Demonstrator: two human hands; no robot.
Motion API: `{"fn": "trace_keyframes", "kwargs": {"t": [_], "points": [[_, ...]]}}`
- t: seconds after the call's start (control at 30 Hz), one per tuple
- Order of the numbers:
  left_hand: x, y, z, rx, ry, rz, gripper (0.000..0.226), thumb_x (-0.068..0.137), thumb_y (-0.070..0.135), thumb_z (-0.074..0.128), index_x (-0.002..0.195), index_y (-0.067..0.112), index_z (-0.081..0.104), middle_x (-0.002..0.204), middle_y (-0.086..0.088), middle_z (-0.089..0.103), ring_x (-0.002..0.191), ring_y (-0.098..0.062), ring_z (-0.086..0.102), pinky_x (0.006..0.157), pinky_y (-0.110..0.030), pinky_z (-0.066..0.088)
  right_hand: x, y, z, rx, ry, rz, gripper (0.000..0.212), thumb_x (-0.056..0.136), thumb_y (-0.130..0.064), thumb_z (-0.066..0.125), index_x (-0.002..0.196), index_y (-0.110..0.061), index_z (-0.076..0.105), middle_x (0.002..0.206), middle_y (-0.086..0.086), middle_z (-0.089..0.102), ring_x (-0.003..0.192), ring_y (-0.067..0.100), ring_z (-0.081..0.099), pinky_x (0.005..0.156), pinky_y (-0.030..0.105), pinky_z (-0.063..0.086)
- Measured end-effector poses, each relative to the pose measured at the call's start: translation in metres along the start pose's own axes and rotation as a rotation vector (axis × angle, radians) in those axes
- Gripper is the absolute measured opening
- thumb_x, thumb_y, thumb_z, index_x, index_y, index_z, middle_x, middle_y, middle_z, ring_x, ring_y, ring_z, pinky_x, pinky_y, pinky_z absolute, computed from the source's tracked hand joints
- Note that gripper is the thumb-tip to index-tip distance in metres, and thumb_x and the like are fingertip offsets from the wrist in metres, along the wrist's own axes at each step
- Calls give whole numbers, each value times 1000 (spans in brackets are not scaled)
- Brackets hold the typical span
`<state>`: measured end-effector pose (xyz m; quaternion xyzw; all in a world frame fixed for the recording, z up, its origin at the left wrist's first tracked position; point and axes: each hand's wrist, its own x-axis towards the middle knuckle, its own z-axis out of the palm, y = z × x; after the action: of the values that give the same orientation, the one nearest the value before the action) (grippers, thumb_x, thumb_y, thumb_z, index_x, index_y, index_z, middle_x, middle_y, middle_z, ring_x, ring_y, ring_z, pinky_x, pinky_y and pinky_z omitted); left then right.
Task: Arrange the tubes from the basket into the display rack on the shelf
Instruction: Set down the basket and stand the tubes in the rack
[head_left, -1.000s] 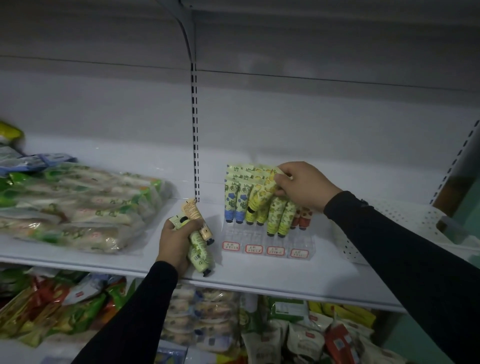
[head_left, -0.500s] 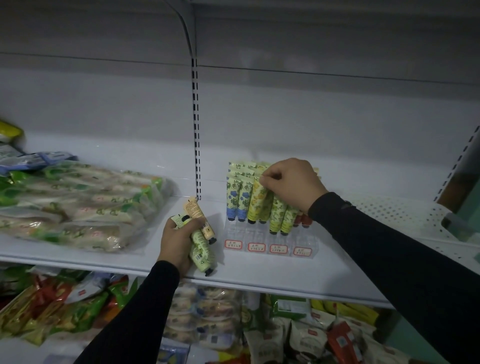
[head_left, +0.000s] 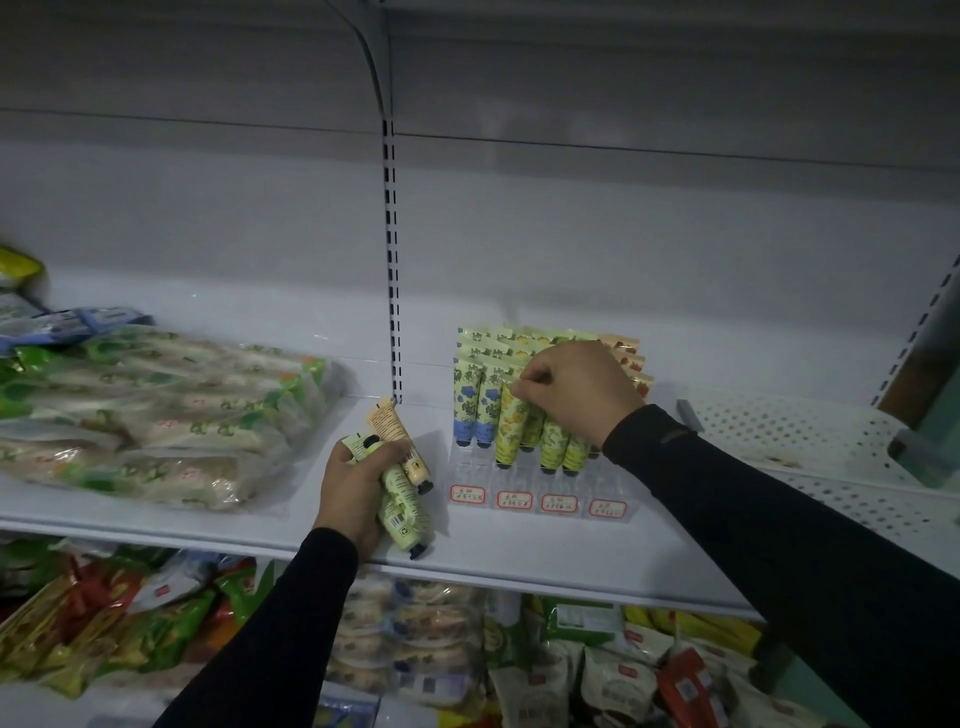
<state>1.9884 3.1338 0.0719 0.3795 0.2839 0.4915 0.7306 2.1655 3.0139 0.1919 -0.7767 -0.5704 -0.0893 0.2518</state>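
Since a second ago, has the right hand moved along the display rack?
Yes. The right hand has shifted left along the display rack, from the orange tubes toward the blue tubes.

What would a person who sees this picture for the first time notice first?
Probably the clear display rack at the middle of the white shelf, full of upright patterned tubes, where the right hand pinches the top of a yellow tube. Left of it, the left hand grips a bunch of tubes near the shelf edge. Bagged goods lie further left.
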Motion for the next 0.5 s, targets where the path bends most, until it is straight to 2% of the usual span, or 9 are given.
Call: {"fn": "trace_keyframes", "kwargs": {"t": [0.07, 0.2, 0.3, 0.5], "points": [[0, 0, 0, 1, 1, 0, 27, 83, -8, 65, 104, 5, 52, 81, -15, 61, 54, -23, 63, 50, -38, 55, 2, 0, -3, -24, -14, 10, 25, 90, -37, 65, 81, -16, 75, 82, -4, 71, 71, 11, 62, 70, 28, 50], [1, 0, -1, 5, 4, -3, 29, 83, -7, 66, 106, 5, 52, 82, -15, 61, 55, -24, 64, 52, -40, 56, 8, 1, -7, -76, -99, -4, 29, 95, -31, 59, 81, -10, 75, 88, 0, 73, 73, 16, 64, 69, 29, 51], [0, 0, 0, 4, 2, 0, 28, 83, -7, 65, 104, 5, 52, 81, -15, 61, 55, -24, 63, 50, -39, 55, 10, 0, -8, -132, -132, -30, 31, 96, -27, 55, 83, -6, 74, 87, 0, 73, 73, 17, 64, 63, 25, 45], [-1, 0, 0, -7, -3, -6, 27, 83, -8, 65, 102, 6, 51, 79, -14, 61, 56, -25, 62, 51, -41, 56, 13, -2, -5, -80, -98, -26, 29, 92, -32, 63, 77, -10, 73, 86, -2, 73, 71, 12, 63, 64, 23, 40]]}}
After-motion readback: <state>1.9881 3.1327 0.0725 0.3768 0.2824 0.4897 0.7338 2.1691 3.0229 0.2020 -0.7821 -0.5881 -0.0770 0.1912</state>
